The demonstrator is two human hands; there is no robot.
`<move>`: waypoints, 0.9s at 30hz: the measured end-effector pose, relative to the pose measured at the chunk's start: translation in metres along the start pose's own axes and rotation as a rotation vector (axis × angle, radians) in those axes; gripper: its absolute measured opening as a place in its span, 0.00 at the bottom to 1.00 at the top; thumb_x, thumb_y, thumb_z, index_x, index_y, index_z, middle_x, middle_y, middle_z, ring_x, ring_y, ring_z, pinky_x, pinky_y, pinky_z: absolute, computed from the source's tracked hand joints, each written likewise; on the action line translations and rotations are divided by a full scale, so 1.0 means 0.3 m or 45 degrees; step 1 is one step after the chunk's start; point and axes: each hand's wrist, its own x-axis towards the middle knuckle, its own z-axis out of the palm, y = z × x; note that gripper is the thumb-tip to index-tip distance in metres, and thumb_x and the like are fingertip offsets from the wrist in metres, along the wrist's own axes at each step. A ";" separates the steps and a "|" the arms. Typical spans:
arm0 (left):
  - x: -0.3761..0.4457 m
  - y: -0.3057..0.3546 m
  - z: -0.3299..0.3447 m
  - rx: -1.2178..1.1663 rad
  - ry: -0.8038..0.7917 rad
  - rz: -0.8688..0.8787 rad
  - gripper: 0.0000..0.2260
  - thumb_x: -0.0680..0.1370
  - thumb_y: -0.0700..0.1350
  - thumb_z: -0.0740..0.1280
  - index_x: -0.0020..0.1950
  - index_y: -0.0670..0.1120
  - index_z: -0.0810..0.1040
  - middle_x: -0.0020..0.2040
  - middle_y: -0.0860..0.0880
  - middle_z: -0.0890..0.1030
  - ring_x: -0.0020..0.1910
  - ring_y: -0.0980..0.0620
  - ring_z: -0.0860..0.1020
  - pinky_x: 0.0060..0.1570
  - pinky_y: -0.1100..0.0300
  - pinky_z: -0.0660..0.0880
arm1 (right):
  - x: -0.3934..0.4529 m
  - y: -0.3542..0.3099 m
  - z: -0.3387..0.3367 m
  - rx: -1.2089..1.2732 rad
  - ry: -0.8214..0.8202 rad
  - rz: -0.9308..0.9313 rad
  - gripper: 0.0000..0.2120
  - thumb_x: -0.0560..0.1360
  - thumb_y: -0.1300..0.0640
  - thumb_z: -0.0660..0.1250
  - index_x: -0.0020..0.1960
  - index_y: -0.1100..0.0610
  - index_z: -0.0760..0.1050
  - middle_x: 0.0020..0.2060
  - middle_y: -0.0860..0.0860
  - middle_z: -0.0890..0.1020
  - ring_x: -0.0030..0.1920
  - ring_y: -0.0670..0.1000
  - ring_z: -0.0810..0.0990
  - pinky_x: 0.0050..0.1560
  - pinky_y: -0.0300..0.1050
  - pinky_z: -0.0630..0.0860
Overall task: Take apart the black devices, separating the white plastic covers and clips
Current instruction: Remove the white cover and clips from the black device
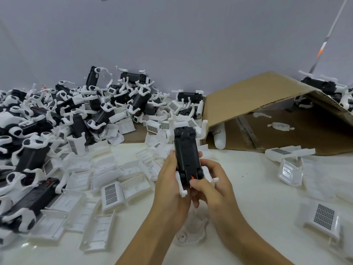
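head view: both hands' fingers clamp black device; cardboard box holds white clips.

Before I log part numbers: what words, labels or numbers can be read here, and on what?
No text is readable.
Cover: a dotted grid label, too fine to read.
Cover at right: the same kind of grid, unreadable.
Device in the pile: small white label, blurred.
Device in the hands: no legible marking, only a red spot.

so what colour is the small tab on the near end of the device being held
Orange-red, on the black device; the head view shows it.
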 end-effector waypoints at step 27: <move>0.046 0.106 -0.075 -0.137 0.444 0.302 0.15 0.81 0.42 0.66 0.67 0.44 0.72 0.38 0.42 0.82 0.33 0.48 0.75 0.33 0.61 0.69 | 0.078 0.020 -0.127 -1.442 0.111 -0.073 0.11 0.77 0.46 0.71 0.58 0.42 0.81 0.70 0.39 0.71 0.70 0.44 0.70 0.67 0.42 0.64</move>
